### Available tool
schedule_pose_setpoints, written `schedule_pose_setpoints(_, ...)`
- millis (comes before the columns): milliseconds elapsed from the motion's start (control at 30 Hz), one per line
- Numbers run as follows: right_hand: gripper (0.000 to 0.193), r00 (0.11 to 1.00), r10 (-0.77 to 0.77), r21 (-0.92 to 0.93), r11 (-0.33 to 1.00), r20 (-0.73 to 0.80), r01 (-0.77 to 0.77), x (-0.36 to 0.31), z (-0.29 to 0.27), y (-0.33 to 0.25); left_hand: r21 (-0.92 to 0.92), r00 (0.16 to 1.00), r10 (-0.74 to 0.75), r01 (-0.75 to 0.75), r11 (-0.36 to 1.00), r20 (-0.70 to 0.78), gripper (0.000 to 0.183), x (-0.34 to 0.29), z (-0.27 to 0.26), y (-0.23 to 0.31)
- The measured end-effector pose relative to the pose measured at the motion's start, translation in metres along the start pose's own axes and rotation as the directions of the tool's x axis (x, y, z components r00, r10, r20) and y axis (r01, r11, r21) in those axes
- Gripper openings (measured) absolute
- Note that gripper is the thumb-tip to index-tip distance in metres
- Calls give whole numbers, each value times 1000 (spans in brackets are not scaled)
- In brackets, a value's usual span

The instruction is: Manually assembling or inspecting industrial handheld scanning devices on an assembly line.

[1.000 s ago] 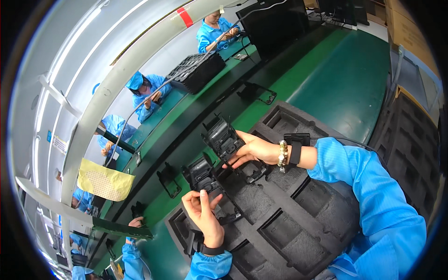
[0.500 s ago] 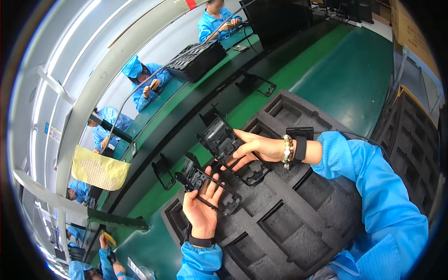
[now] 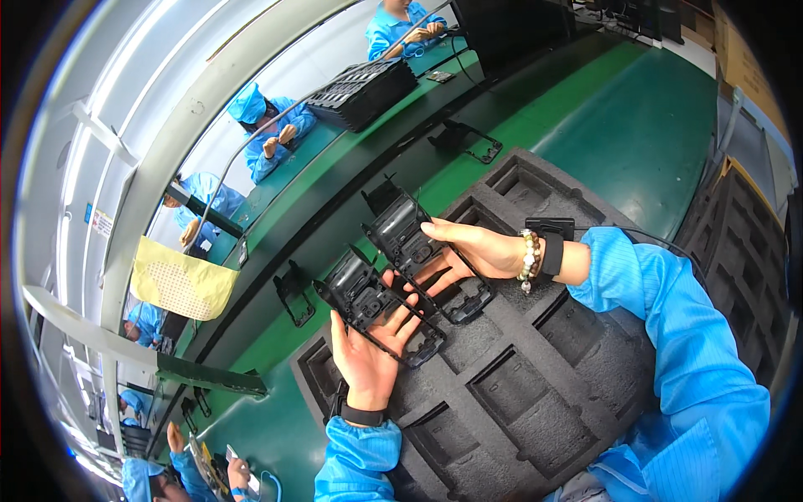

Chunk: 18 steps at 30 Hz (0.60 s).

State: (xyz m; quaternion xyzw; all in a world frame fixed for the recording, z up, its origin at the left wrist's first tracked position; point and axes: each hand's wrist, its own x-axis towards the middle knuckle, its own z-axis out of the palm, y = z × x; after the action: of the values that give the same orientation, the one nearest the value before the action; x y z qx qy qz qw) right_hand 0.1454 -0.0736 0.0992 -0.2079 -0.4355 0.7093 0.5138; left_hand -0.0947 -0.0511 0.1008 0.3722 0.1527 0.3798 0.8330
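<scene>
My left hand (image 3: 366, 368), palm up with fingers beneath it, holds a black plastic frame (image 3: 355, 289) with a raised housing and thin open side arms. A second, similar black frame (image 3: 403, 233) is in my right hand (image 3: 483, 249); the thumb presses its edge and the fingers reach underneath. The two frames sit side by side, tilted, over the far left part of a dark grey foam tray (image 3: 468, 378). Fingertips of both hands come near each other between the frames. Parts of the fingers are hidden behind the frames.
Two more black frames lie on the green bench, one at the far side (image 3: 467, 140) and one to the left (image 3: 293, 294). A yellow perforated sheet (image 3: 182, 278) hangs at left. Co-workers in blue sit beyond, near a black crate stack (image 3: 361, 96). Foam trays (image 3: 736, 268) stand at right.
The left frame has turned so its housing faces up more, and it has come closer to the right frame. My right thumb now lies on the frame's upper edge. The view has shifted slightly.
</scene>
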Motion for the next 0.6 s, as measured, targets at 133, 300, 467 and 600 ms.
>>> schedule_pose_setpoints(133,57,998,9,5,1000,60,-9,1,-4,-1,5,1000,-14,14,1000,19,68,2,1,-1)
schedule_pose_setpoints(300,60,1000,-7,12,1000,30,6,0,-3,0,12,999,-17,16,1000,29,67,2,0,0)
schedule_pose_setpoints(467,58,999,23,2,1000,22,-23,1,-5,2,8,1000,-24,24,1000,6,73,0,2,0)
schedule_pose_setpoints(600,57,1000,4,5,1000,27,-4,1,-6,2,2,1000,-23,23,1000,-2,73,0,2,0)
